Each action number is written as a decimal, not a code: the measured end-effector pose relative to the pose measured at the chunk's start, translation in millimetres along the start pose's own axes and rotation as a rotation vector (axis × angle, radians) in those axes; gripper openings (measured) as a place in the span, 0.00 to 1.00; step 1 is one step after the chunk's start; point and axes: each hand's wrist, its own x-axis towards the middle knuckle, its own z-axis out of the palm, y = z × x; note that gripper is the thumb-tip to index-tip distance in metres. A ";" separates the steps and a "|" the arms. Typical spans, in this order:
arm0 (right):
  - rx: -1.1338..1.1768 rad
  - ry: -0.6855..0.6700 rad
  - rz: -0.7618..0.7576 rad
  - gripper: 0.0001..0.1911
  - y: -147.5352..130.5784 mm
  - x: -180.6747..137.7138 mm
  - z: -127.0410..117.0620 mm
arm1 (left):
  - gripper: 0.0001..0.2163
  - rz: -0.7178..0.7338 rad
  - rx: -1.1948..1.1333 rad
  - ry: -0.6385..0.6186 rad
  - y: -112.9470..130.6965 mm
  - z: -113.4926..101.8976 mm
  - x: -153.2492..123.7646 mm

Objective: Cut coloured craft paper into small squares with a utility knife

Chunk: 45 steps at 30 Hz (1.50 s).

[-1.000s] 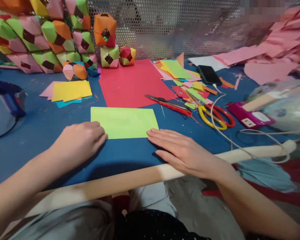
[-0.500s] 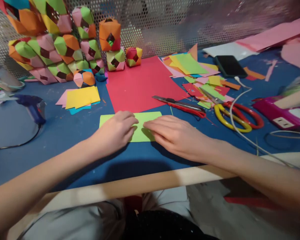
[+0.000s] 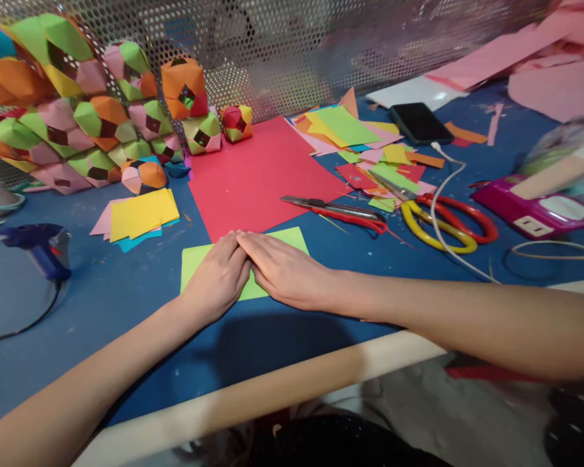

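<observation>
A light green sheet of paper lies flat on the blue table, just in front of a large red sheet. My left hand and my right hand lie side by side on the middle of the green sheet, fingertips meeting at its far edge. Both hands rest flat with the fingers stretched out and pressed on the paper. The hands cover most of the sheet's middle.
A utility knife, yellow and red scissors, paper scraps, a phone with its cable and a pink box lie to the right. Folded paper cubes, yellow squares and a glue gun sit to the left.
Both hands have slid from the green sheet's near corners inward and forward until they meet on its middle. The view has shifted a little.
</observation>
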 end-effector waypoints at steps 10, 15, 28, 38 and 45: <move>-0.167 -0.137 0.088 0.35 3.0 -10.8 -15.4 | 0.24 -0.078 0.151 -0.099 -2.2 1.4 -12.2; -0.185 -0.133 0.095 0.36 5.7 -17.5 -21.0 | 0.27 -0.191 0.183 -0.140 2.3 -3.1 -17.6; -0.311 -0.102 0.046 0.35 4.5 -22.2 -22.2 | 0.34 -0.365 0.155 -0.210 -11.0 -9.0 -29.0; -0.310 0.007 0.044 0.19 13.4 -8.4 -33.6 | 0.22 -0.307 0.091 -0.118 -23.3 -17.4 -28.9; -0.198 -0.004 0.096 0.16 19.0 -5.4 -35.7 | 0.18 -0.314 0.325 -0.161 -29.7 -36.0 -22.2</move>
